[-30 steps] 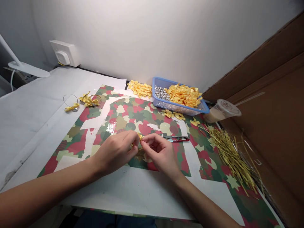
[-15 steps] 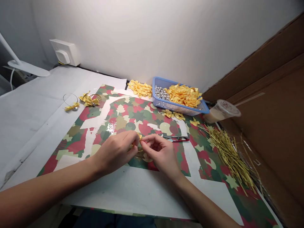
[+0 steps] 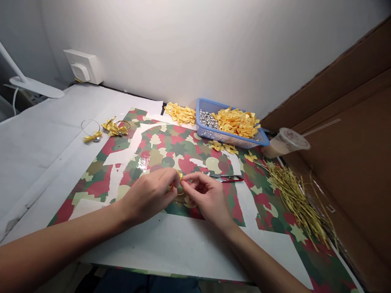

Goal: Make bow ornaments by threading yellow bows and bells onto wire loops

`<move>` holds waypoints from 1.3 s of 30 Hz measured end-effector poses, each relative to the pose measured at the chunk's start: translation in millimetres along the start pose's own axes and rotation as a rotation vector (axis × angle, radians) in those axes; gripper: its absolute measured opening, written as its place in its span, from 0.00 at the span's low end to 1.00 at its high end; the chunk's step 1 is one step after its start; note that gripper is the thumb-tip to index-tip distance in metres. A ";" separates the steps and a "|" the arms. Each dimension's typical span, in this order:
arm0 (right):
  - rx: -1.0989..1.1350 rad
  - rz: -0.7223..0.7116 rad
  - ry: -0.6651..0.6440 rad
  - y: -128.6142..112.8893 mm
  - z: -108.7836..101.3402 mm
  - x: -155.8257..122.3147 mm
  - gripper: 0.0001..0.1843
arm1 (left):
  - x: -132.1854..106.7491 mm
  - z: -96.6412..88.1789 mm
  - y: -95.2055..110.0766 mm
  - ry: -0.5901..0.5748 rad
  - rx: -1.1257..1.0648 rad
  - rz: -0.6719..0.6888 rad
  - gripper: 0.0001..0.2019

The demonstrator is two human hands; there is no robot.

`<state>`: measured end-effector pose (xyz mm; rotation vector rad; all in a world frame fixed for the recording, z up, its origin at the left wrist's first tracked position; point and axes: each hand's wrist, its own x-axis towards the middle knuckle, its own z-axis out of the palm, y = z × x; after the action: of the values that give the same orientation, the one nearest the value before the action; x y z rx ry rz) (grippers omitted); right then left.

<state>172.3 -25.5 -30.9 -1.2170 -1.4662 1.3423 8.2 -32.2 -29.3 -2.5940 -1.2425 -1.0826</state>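
My left hand (image 3: pixel 159 185) and my right hand (image 3: pixel 204 193) meet over the patterned sheet, fingertips pinched together. Between them a small part of a yellow ribbon bow (image 3: pixel 180 176) shows; the fingers cover most of it. Just below the fingertips runs the thin curve of a wire ring (image 3: pixel 181 194), and how it joins the bow is hidden. Right of my right hand lies a pair of red-handled thread snips (image 3: pixel 230 178). At the left, finished-looking wire rings with yellow bows (image 3: pixel 114 128) and a silver bell (image 3: pixel 97 139) rest on the table.
A blue basket (image 3: pixel 262 137) holds yellow bows (image 3: pixel 238 122) and silver bells (image 3: pixel 208 119). More bows (image 3: pixel 180 114) are piled beside it. On the right are a lidded drink cup (image 3: pixel 285 143), a bundle of yellow-green ties (image 3: pixel 296 199) and a cardboard wall (image 3: pixel 345 134). A lamp base (image 3: pixel 38 87) stands far left.
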 end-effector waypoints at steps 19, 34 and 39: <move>-0.066 0.004 -0.012 -0.9 -1.8 -1.2 0.09 | -0.5 0.8 0.2 -0.002 0.032 0.033 0.08; -0.073 -0.010 -0.001 -1.2 -2.1 -1.1 0.09 | -0.7 0.1 0.6 -0.023 -0.023 -0.008 0.08; -0.111 -0.042 -0.003 -1.4 -7.3 1.0 0.09 | 0.2 -2.1 -0.7 -0.043 -0.161 -0.147 0.06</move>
<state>178.8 -22.8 -28.6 -1.2475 -1.5778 1.2495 6.6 -32.4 -27.8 -2.6910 -1.4320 -1.2053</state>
